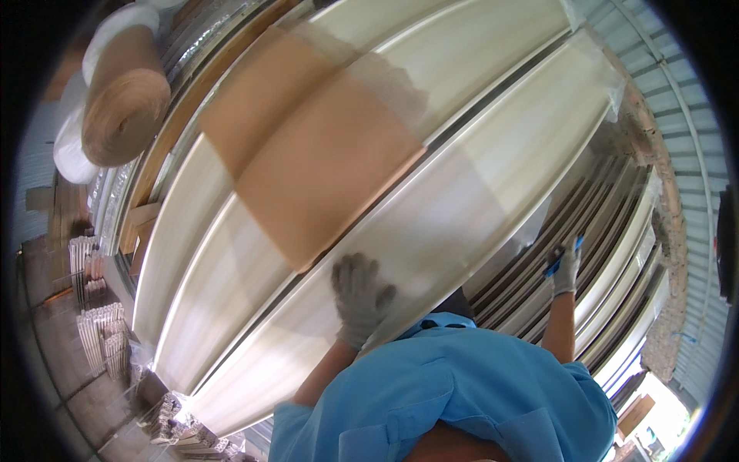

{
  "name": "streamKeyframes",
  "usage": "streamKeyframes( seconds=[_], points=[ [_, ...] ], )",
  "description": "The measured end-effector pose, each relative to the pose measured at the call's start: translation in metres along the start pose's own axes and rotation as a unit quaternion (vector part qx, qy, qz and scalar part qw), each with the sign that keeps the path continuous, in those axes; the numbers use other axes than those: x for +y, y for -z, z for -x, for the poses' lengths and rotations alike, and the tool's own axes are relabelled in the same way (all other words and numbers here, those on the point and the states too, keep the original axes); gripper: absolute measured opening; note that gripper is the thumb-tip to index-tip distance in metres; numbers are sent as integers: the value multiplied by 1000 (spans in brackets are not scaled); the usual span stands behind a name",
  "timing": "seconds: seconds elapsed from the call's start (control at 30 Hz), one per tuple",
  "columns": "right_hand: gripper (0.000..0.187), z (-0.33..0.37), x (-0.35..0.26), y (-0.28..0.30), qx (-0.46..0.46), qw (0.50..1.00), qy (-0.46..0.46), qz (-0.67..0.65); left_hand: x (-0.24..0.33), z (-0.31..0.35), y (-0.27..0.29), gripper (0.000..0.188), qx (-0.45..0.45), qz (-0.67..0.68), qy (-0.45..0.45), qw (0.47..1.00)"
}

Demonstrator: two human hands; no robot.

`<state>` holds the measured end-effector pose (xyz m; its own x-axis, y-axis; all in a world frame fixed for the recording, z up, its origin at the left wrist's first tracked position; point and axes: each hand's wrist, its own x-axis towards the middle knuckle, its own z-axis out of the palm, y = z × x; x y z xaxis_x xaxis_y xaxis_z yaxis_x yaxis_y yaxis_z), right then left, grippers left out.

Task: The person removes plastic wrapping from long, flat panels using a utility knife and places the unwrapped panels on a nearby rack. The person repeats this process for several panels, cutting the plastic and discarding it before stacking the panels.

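Long cream-white panels (254, 346) lie side by side in front of me, running from lower left to upper right, with dark gaps between them. A brown cardboard sheet (331, 177) lies across the middle panels. On the nearest panel rests my left hand (359, 299) in a grey glove, fingers stretched out and palm down, just below the cardboard's near corner. My right hand (566, 269), also gloved, is off to the right over dark slats. It is closed around a small blue-and-black tool (552, 263), partly hidden by the fingers and too blurred to name.
Rolls of brown corrugated cardboard (127, 108) and white wrap (71, 131) stand at the far left. Bundles of thin strips (102, 339) sit on the left floor. Stacked dark and white long profiles (608, 254) lie at the right, beside a corrugated metal wall (697, 146).
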<state>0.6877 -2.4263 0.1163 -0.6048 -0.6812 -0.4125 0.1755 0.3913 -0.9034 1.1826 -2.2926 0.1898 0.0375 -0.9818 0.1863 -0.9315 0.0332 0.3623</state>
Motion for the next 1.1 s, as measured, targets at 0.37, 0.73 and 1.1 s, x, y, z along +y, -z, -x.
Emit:
streamKeyframes(
  seconds=[0.37, 0.73, 1.1],
  points=[
    [34, 303, -64, -173, -294, 953, 34, 73, -148, 208, 104, 54, -5, -32, 16, 999],
    [44, 188, -71, -367, -213, 838, 393, 313, -189, 259, 125, 54, 81, -108, 107, 985],
    [23, 213, -152, -415, -527, 833, 106, 133, -186, 258, 129, 54, 62, -86, 132, 986]
  ],
)
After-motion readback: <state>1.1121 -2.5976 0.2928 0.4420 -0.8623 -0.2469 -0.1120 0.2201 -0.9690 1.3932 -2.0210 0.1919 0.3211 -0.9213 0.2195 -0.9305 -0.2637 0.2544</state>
